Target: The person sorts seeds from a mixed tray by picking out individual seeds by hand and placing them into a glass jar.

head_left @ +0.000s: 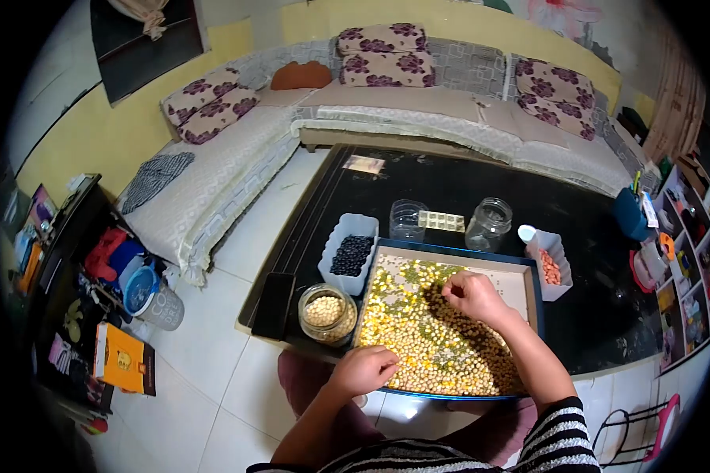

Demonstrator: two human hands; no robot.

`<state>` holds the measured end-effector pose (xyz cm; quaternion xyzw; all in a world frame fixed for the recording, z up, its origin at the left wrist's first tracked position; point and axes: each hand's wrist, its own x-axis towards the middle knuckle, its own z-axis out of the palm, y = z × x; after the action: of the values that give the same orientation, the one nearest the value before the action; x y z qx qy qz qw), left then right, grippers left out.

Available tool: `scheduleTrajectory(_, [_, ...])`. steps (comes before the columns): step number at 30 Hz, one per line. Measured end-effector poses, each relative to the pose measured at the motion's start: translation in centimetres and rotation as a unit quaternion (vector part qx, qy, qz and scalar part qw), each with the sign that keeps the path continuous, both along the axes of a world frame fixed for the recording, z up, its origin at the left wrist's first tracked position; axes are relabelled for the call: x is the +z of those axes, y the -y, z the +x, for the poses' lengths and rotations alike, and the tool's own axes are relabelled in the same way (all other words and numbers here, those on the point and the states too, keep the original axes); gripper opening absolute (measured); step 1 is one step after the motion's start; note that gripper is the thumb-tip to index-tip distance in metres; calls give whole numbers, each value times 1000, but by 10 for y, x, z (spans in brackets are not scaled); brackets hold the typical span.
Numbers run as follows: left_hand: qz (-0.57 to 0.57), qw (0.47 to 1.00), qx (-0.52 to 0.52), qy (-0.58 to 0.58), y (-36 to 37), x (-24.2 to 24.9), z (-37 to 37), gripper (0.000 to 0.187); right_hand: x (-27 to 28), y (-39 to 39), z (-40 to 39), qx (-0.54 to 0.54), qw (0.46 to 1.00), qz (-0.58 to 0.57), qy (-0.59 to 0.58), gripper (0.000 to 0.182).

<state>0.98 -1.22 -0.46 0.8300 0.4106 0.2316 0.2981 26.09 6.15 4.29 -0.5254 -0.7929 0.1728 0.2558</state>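
Observation:
On the dark table lies a shallow blue-edged box (536, 303) spread with pale round beans (457, 359), yellow corn kernels (377, 303) and small green beans (406, 303). My right hand (475, 296) is over the middle of the box, fingertips pinched together; anything between them is too small to make out. At the box's front left edge, my left hand (365, 370) has its fingers curled in, their contents hidden. Close to it stands an open glass jar (327, 315) with pale beans inside. A translucent tub (349, 246) behind the jar holds black beans.
Right of the box stands a tub (556, 293) of reddish peanuts with a white scoop-like piece (527, 232). Two transparent jars (409, 221) and a sectioned pale tray (442, 221) sit behind the box. A black phone-like slab (274, 306) lies left. A sofa (418, 102) lines the wall.

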Motion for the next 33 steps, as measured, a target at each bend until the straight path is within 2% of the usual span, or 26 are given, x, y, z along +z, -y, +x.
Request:
scheduleTrajectory(5, [12, 1000, -4, 4, 0, -5, 0, 13, 32, -8, -71, 99, 990, 39, -89, 8])
scheduleTrajectory(8, [24, 1000, -16, 4, 0, -2, 0, 14, 40, -14, -110, 156, 980, 84, -95, 7])
scheduleTrajectory(14, [23, 1000, -5, -1, 1, 1, 1, 13, 25, -18, -162, 229, 965, 106, -73, 8])
scheduleTrajectory(18, [24, 999, 0, 22, 1, -2, 1, 13, 26, -15, -163, 231, 969, 87, -25, 14])
scheduleTrajectory(20, [31, 999, -5, 28, 1, 1, 2, 13, 31, -12, -147, 215, 972, 94, -35, 16])
scheduleTrajectory(22, [23, 999, -17, 27, 0, 1, 2, 12, 34, -11, -126, 204, 965, 130, -99, 18])
scheduleTrajectory(26, [19, 1000, -6, 17, 0, 1, 1, 13, 17, -14, -50, 72, 995, 34, -64, 15])
scheduleTrajectory(28, [12, 1000, 0, 20, 0, 2, 1, 12, 0, -13, -9, -17, 998, -37, -56, 12])
scheduleTrajectory(30, [12, 1000, -3, 19, 0, 2, 1, 13, -18, -7, 24, -80, 994, -70, -1, 11])
scheduleTrajectory(33, [5, 1000, 3, 0, 0, 0, 1, 14, -40, 8, 53, -66, 995, -69, 8, 13])
